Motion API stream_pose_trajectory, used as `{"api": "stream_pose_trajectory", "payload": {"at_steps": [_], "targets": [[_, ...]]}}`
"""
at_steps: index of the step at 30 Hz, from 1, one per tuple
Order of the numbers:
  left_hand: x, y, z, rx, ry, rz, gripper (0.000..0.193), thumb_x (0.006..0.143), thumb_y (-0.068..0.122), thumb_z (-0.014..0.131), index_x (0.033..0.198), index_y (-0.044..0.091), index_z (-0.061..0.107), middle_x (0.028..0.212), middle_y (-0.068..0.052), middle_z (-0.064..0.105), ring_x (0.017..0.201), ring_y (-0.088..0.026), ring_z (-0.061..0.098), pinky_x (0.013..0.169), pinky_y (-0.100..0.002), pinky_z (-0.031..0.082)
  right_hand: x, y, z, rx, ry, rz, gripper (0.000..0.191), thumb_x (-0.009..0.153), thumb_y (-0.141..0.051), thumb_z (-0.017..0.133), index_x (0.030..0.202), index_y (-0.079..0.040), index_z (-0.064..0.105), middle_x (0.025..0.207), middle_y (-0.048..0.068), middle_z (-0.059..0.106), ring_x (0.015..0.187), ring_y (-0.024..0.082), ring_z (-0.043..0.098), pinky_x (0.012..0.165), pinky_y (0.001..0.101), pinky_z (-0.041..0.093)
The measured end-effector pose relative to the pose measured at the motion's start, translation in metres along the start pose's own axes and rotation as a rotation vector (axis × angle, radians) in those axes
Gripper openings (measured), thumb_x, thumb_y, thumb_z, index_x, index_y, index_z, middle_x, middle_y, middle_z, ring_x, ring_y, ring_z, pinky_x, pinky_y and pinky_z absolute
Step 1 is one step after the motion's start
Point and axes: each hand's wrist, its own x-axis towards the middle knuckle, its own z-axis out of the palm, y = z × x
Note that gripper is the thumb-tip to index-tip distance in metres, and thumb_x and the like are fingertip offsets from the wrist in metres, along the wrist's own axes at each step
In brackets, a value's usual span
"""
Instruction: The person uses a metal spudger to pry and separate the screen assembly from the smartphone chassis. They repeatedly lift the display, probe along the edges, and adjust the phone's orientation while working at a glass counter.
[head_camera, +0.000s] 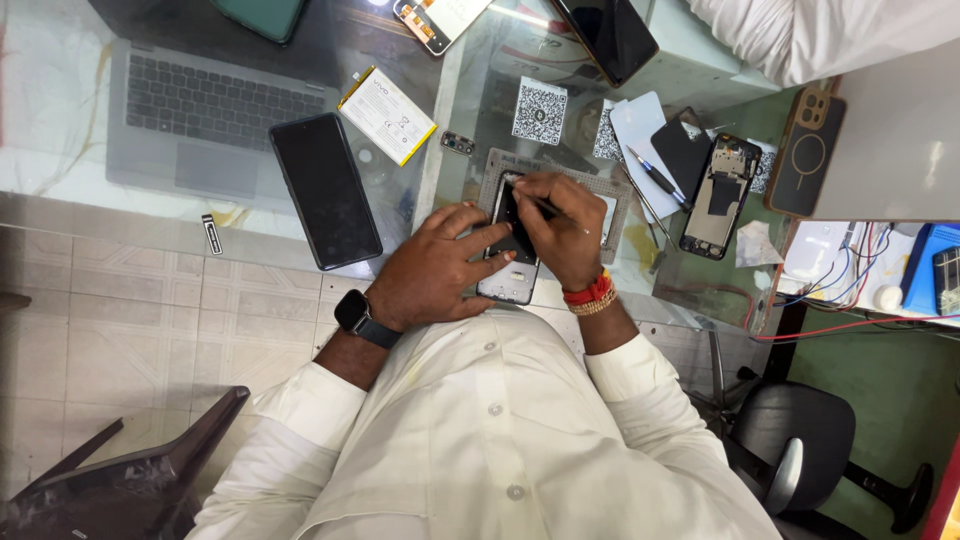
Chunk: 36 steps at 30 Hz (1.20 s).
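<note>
An opened phone body (507, 282) lies on a grey work mat (618, 196) on a glass counter. My left hand (435, 268), with a dark watch on the wrist, holds the phone body from the left and below. My right hand (560, 225), with red and bead bracelets on the wrist, grips a thin dark tool (543, 206) whose tip rests inside the phone's upper part. The hands hide much of the phone.
On the counter lie a black phone screen (325, 188), a white battery (388, 113), a laptop (205, 110), a second opened phone (720, 196), a cased phone (806, 150), a pen (655, 176) and code cards (539, 110). A black chair (800, 440) stands lower right.
</note>
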Motion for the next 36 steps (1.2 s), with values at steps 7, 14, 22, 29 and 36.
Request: {"api": "stream_pose_trajectory", "payload": {"at_steps": [7,14,22,29,36], "targets": [[0.0,0.0,-0.005,0.011,-0.001,-0.006,0.057,0.069,0.041,0.086,0.118,0.013,0.076,0.118,-0.01,0.06,0.126,-0.036,0.05,0.117,-0.052,0.036,-0.01,-0.007,-0.005,0.106,-0.101,0.033,0.011,0.088,0.01,0.07,0.096,0.001,0.07,0.102,0.013,0.075,0.094,0.022,0.075,0.082,0.0299,0.061],[0.001,0.001,-0.006,0.004,-0.005,-0.018,0.056,0.07,0.042,0.086,0.119,0.015,0.077,0.114,-0.012,0.059,0.125,-0.039,0.049,0.114,-0.052,0.037,-0.004,-0.005,-0.006,-0.076,-0.092,-0.044,0.012,0.086,0.01,0.072,0.094,0.002,0.071,0.101,0.014,0.077,0.089,0.022,0.075,0.078,0.0308,0.059],[0.0,0.003,-0.006,0.007,-0.024,-0.037,0.058,0.07,0.043,0.086,0.12,0.015,0.077,0.112,-0.012,0.06,0.125,-0.039,0.05,0.116,-0.052,0.037,0.004,0.004,-0.004,0.008,-0.048,-0.034,0.01,0.092,0.009,0.072,0.1,0.003,0.072,0.104,0.014,0.075,0.092,0.02,0.076,0.08,0.0298,0.063],[0.002,0.002,-0.008,0.01,0.003,-0.023,0.056,0.068,0.041,0.086,0.118,0.016,0.077,0.114,-0.012,0.06,0.125,-0.039,0.05,0.114,-0.052,0.037,-0.027,-0.009,-0.004,0.038,-0.129,0.071,0.009,0.089,0.008,0.072,0.097,0.003,0.072,0.101,0.014,0.077,0.084,0.017,0.075,0.07,0.0267,0.061],[0.0,0.002,-0.007,0.007,-0.025,-0.026,0.058,0.069,0.04,0.086,0.12,0.014,0.076,0.115,-0.013,0.06,0.125,-0.038,0.05,0.115,-0.052,0.037,-0.001,0.005,0.0,0.008,-0.017,0.003,0.01,0.092,0.008,0.072,0.101,0.004,0.072,0.105,0.015,0.077,0.093,0.019,0.077,0.08,0.0287,0.063]]}}
